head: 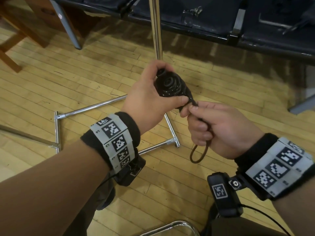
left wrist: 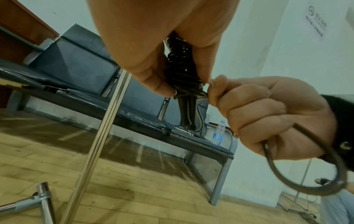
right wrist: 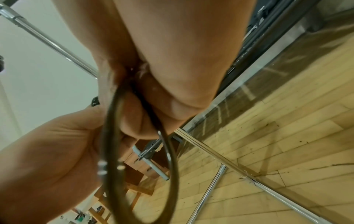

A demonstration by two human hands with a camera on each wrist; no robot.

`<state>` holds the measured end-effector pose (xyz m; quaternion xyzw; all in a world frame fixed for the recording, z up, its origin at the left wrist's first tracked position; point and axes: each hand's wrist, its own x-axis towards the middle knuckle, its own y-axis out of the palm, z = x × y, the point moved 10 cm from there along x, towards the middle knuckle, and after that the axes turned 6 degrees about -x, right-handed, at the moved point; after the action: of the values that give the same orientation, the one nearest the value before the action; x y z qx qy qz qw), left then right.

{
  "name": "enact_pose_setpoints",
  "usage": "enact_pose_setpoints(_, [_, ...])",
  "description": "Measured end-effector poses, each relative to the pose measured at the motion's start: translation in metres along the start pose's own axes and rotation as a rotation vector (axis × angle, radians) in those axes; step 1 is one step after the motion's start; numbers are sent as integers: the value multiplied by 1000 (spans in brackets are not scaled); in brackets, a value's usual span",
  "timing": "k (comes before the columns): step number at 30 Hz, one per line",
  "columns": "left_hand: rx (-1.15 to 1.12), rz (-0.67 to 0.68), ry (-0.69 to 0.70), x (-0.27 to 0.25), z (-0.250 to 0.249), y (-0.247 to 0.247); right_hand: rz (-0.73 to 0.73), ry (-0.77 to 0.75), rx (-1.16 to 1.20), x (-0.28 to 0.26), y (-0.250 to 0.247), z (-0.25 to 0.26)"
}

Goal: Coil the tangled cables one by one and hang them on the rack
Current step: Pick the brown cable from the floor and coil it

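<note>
Gripping the coiled black cable [head: 172, 86] in my left hand [head: 146, 101] keeps it bundled; right hand [head: 219, 128] fingers curl round its tail loop [head: 198, 154], cinching the wrap.

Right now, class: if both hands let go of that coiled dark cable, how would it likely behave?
The coiled cable looks floppy: its free loop droops below the right hand. The wraps would probably loosen, since the left hand grips them tight. Unlikely to break.

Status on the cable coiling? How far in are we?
Done: one dark cable is wound into a tight bundle, gripped by the left hand. In hand: the right hand grips its tail, a loop hanging below the fist. Left: finish it and hang it on the chrome rack; none seen hanging yet.
</note>
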<state>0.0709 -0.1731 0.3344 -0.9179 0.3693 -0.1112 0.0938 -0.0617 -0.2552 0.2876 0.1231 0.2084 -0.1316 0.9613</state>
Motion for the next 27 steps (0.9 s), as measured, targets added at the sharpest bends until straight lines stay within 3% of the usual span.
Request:
enact_pose_setpoints(5, [-60, -62, 17, -3, -8, -2, 22, 122, 3, 4, 5, -14])
enact_pose_setpoints(12, [-152, -56, -108, -2, 4, 4, -22, 21, 122, 3, 4, -5])
enact_pose_setpoints(17, [-56, 79, -95, 4, -3, 6, -119, -56, 85, -1, -5, -1])
enact_pose_setpoints(20, [-21, 256, -106, 2, -6, 14, -182, -55, 35, -4, -16, 2])
enact_pose_setpoints(22, [47, 344, -166, -3, 2, 20, -234, -59, -70, -6, -26, 5])
enact_pose_setpoints(27, [218, 409, -241, -14, 19, 34, -331, -86, -407, -8, -33, 8])
